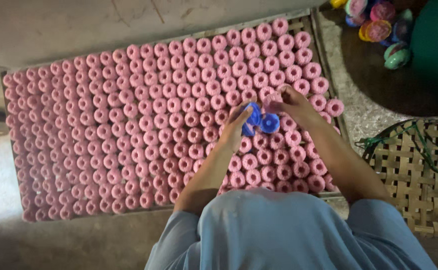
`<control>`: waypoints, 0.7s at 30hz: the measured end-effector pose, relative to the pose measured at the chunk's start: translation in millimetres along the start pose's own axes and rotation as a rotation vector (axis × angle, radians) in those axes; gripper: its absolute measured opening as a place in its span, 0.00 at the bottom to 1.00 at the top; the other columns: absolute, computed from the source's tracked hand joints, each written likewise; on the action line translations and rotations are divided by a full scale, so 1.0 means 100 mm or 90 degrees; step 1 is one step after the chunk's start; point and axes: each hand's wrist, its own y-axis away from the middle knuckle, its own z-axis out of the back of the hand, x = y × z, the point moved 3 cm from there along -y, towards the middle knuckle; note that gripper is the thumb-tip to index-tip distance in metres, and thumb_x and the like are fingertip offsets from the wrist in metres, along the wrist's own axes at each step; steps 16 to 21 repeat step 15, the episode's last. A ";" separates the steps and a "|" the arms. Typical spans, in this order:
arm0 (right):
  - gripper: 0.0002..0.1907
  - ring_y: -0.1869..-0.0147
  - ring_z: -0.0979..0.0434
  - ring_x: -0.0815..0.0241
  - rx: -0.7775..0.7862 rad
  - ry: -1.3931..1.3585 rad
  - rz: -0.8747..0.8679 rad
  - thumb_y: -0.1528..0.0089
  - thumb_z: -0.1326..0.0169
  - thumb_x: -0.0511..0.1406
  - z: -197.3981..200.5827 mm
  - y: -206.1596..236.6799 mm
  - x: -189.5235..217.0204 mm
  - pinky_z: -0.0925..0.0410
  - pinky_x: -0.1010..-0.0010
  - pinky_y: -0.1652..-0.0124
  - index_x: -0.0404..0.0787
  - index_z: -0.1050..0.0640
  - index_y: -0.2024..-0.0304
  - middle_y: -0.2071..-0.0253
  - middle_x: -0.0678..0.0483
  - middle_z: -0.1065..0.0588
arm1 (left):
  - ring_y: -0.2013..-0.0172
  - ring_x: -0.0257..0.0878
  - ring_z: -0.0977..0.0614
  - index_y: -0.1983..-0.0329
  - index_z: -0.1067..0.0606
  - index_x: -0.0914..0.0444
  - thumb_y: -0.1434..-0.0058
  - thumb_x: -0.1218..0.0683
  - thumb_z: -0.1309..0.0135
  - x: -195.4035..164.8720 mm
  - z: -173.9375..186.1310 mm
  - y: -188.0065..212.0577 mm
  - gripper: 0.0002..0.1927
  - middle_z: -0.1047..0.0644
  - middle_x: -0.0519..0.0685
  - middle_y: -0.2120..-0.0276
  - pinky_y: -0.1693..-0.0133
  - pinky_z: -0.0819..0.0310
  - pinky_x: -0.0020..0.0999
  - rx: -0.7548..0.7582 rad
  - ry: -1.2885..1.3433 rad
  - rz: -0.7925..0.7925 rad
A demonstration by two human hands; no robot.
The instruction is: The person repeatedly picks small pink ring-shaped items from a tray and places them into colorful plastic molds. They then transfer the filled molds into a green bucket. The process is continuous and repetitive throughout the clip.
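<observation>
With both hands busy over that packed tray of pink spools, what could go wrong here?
The pink spools stand tightly packed, so a forearm resting low over the near rows might knock some over. The left hand holds blue caps loosely stacked; one could slip and fall among the rows. The right hand pinches one spool by the fingers alone, so it might drop. The tray is full to its edge, where outer spools could roll off.

The blue plastic piece (261, 121), made of two round cup-like halves joined side by side, sits just right of the frame's centre, above the rows of pink spools. A pink spool (271, 101), round and ribbed, lies at its 1 o'clock, just beside it.
</observation>
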 end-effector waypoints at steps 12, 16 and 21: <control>0.14 0.54 0.17 0.49 -0.373 0.486 0.314 0.36 0.40 0.33 0.79 -1.67 1.30 0.24 0.60 0.53 0.38 0.25 0.49 0.56 0.47 0.19 | 0.51 0.35 0.21 0.33 0.29 0.60 0.31 0.51 0.46 0.09 0.44 0.00 0.24 0.22 0.47 0.47 0.56 0.23 0.32 -0.111 0.027 0.049; 0.13 0.49 0.16 0.45 -0.324 0.574 0.250 0.34 0.38 0.34 0.75 -1.79 1.27 0.24 0.58 0.47 0.39 0.22 0.47 0.53 0.45 0.18 | 0.50 0.37 0.21 0.32 0.30 0.60 0.32 0.49 0.45 0.01 0.50 0.05 0.27 0.22 0.49 0.43 0.54 0.22 0.33 -0.079 0.042 0.024; 0.13 0.49 0.16 0.45 -0.324 0.574 0.250 0.34 0.38 0.34 0.75 -1.79 1.27 0.24 0.58 0.47 0.39 0.22 0.47 0.53 0.45 0.18 | 0.50 0.37 0.21 0.32 0.30 0.60 0.32 0.49 0.45 0.01 0.50 0.05 0.27 0.22 0.49 0.43 0.54 0.22 0.33 -0.079 0.042 0.024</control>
